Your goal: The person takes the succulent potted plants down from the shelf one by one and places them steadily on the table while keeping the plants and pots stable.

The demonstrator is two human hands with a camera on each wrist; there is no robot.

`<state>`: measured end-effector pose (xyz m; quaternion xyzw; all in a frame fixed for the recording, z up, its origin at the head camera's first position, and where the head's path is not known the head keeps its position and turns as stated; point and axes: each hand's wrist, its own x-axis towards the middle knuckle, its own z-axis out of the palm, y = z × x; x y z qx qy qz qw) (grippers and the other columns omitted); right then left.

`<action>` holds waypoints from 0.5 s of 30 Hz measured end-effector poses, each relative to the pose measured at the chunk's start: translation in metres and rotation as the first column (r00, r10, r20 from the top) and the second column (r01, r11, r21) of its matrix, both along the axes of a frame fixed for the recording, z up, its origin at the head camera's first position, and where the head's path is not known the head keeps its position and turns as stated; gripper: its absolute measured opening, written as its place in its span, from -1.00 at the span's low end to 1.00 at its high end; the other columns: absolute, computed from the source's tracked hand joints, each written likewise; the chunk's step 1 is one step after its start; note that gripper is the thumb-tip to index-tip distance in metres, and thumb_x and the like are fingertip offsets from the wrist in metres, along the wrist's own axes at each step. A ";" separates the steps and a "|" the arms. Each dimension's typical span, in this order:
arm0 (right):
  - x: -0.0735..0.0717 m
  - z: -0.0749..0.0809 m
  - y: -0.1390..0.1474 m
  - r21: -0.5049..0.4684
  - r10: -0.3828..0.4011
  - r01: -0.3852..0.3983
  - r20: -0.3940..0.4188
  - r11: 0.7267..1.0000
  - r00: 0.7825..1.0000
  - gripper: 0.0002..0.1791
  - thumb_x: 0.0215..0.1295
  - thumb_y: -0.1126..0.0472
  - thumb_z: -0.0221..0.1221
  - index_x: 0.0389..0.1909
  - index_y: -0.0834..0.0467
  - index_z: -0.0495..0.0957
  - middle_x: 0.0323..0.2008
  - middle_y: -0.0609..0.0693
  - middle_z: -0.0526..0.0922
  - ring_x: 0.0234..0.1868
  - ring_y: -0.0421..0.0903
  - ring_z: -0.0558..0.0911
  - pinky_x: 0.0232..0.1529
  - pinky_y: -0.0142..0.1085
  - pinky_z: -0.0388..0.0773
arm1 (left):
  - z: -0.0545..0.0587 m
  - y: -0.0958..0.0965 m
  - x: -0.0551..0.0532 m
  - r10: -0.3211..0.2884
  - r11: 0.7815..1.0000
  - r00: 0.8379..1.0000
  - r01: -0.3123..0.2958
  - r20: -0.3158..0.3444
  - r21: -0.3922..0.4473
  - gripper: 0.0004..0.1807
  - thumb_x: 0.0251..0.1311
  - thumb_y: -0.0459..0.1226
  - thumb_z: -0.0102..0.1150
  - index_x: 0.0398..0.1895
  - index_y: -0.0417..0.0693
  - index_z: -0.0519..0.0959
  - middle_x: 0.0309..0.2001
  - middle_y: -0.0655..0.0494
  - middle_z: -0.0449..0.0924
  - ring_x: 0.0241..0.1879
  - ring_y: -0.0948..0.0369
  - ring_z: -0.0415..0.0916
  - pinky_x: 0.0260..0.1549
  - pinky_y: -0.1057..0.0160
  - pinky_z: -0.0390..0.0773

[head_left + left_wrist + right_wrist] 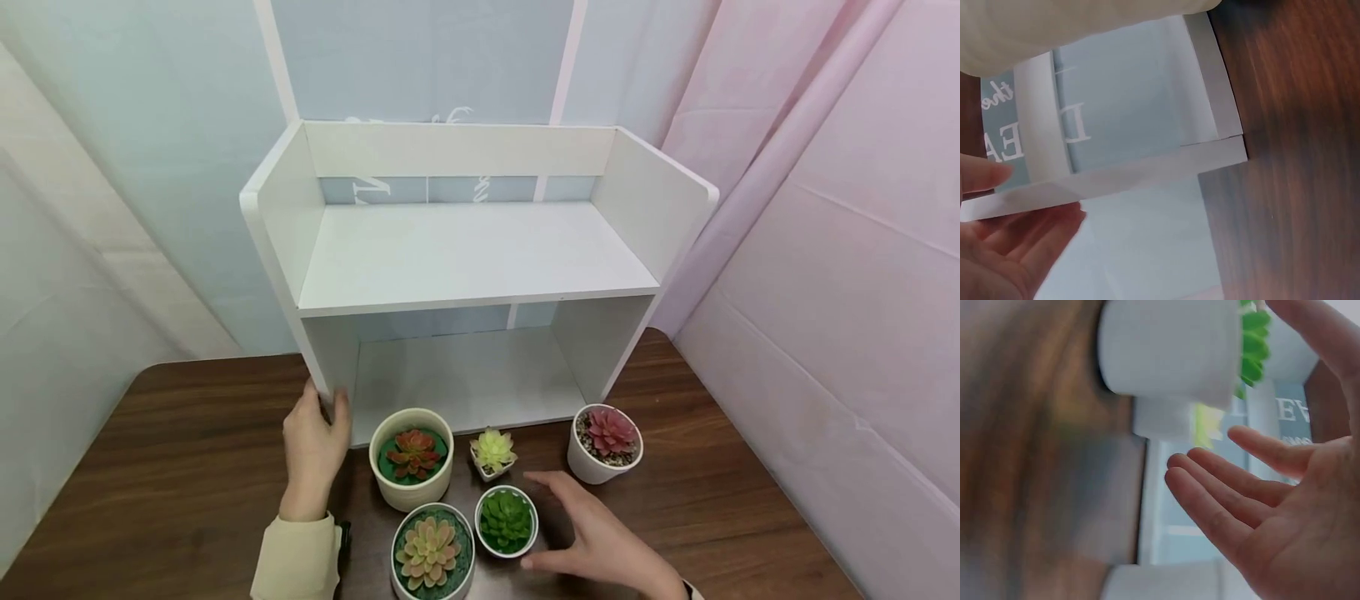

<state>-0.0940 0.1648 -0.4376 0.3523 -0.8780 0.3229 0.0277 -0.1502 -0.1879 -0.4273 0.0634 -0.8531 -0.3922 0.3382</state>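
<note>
A white two-tier shelf (480, 254) stands on the table. My left hand (315, 437) holds the front edge of its left side panel (1116, 178), thumb on the inner face and fingers on the outer face. My right hand (592, 533) is spread beside a small white pot with a green succulent (506, 521), fingers apart and holding nothing. In the right wrist view that white pot (1169, 350) is close to the thumb. Behind it sits a tiny pot with a yellow-green succulent (492, 452).
A cream pot with a red-orange succulent (412, 458) and a pot with a peach succulent (431, 554) stand to the left. A white pot with a pink succulent (603, 443) stands by the shelf's right corner. The dark wooden table (187, 467) meets fabric curtains (825, 250) behind and beside it.
</note>
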 end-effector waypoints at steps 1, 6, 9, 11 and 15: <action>-0.001 0.003 0.000 0.001 0.003 -0.003 -0.013 1.000 1.000 -0.11 -0.03 -0.19 0.40 0.25 0.20 0.33 0.10 0.03 0.51 0.03 -0.07 0.56 -0.01 -0.23 0.56 | 0.000 0.000 0.003 0.002 1.000 1.000 -0.002 0.017 -0.015 -0.63 0.25 -0.38 0.09 0.07 -0.47 0.44 -0.11 -0.48 0.58 -0.18 -0.34 0.57 -0.31 -0.27 0.54; -0.005 0.017 0.002 0.024 -0.032 0.033 -0.048 0.999 0.998 -0.15 0.01 -0.18 0.38 0.27 0.14 0.33 0.13 -0.04 0.49 0.04 -0.09 0.56 -0.03 -0.21 0.55 | 0.004 0.000 0.020 0.015 0.996 0.988 -0.002 0.153 -0.084 -0.56 0.26 -0.32 0.09 0.12 -0.47 0.43 -0.14 -0.48 0.58 -0.35 -0.29 0.59 -0.47 -0.18 0.53; -0.008 0.023 0.001 0.039 -0.066 0.070 -0.085 0.997 0.994 -0.20 0.03 -0.13 0.39 0.26 0.09 0.35 0.13 -0.08 0.50 0.08 -0.11 0.55 -0.02 -0.17 0.55 | 0.008 0.001 0.029 0.015 0.994 0.969 0.013 0.248 -0.111 -0.54 0.28 -0.29 0.07 0.15 -0.45 0.42 -0.12 -0.45 0.59 -0.50 -0.17 0.57 -0.62 -0.04 0.48; -0.011 0.025 0.000 0.057 -0.088 0.095 -0.126 0.994 0.988 -0.23 0.03 -0.10 0.40 0.24 0.09 0.37 0.12 -0.09 0.50 0.10 -0.11 0.54 0.00 -0.15 0.54 | 0.011 0.001 0.034 0.020 0.992 0.956 0.017 0.293 -0.123 -0.56 0.29 -0.27 0.06 0.14 -0.42 0.45 -0.11 -0.39 0.62 -0.53 -0.12 0.56 -0.68 0.04 0.43; -0.016 0.030 -0.004 0.082 -0.110 0.127 -0.181 0.989 0.977 -0.26 0.02 -0.05 0.41 0.22 0.10 0.39 0.11 -0.07 0.50 0.11 -0.11 0.54 0.03 -0.12 0.54 | 0.018 0.003 0.040 0.041 0.989 0.939 0.010 0.341 -0.146 -0.64 0.30 -0.24 0.05 0.04 -0.32 0.55 -0.22 -0.29 0.67 -0.67 -0.01 0.46 -0.77 0.15 0.31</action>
